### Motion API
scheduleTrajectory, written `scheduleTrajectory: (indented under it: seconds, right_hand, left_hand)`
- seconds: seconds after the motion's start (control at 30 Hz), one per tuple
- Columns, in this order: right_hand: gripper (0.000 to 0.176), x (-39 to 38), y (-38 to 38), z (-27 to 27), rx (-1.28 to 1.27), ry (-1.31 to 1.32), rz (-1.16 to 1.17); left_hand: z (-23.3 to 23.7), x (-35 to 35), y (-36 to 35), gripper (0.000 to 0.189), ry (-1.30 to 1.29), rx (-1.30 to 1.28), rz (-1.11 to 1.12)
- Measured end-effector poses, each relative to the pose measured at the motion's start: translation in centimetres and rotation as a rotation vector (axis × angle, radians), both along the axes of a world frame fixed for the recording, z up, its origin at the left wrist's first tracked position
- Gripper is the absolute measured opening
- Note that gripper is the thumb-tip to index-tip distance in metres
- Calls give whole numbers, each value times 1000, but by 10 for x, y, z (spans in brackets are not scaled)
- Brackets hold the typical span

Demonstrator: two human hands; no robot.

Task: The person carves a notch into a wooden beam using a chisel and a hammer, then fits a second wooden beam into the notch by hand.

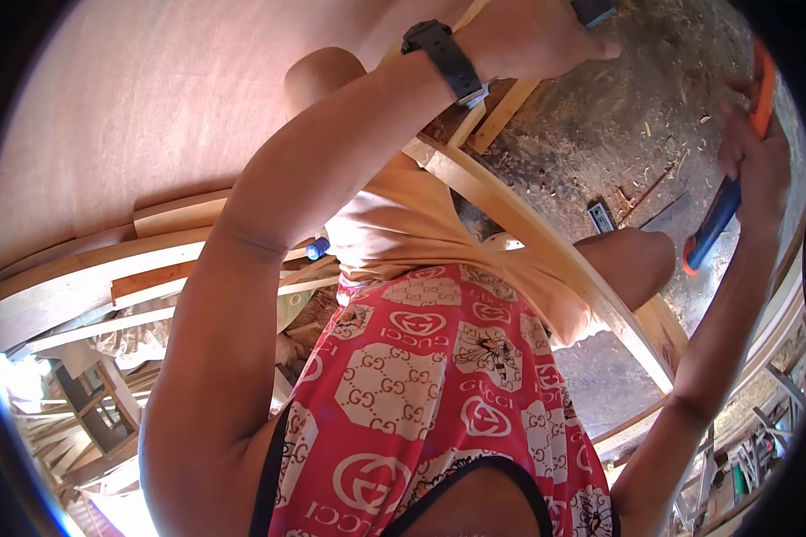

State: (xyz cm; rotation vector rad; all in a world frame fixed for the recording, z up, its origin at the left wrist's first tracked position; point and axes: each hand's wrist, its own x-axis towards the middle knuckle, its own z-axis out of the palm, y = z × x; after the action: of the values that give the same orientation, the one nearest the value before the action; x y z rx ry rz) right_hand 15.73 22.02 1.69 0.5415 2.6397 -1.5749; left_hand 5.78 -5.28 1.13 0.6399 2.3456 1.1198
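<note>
My left hand [533, 40], with a black watch [443, 58] at the wrist, is at the top of the head view. Its thumb points right and the other fingers are mostly hidden. Right beside it shows a dark piece with a teal edge [595, 11], cut off by the frame; I cannot tell what it is. On the right, my right hand [752, 161] is closed around a hammer-like tool with an orange shaft and dark blue grip [719, 210]. The head of that tool lies out of view. Below my left hand are pale wooden strips [506, 116].
A large plywood panel [152, 98] fills the upper left. One curved wooden beam [546, 233] crosses in front of my legs. A metal square [600, 217] lies on the dirty floor [591, 134]. Stacked timber and a blue cylinder [317, 248] are at left.
</note>
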Motion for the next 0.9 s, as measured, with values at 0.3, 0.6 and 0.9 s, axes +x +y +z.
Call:
scheduleTrajectory:
  seconds: [0.3,0.6,0.9]
  right_hand:
    - [18,-20,5,-35,491,93,520]
    - [17,-14,-15,-39,375,48,588]
    - [33,-31,-4,-70,229,245,253]
  left_hand:
    - [-21,-3,0,41,136,-62,-32]
    - [-69,-11,0,37,560,-144,-200]
    - [-46,-13,7,37,278,-182,-90]
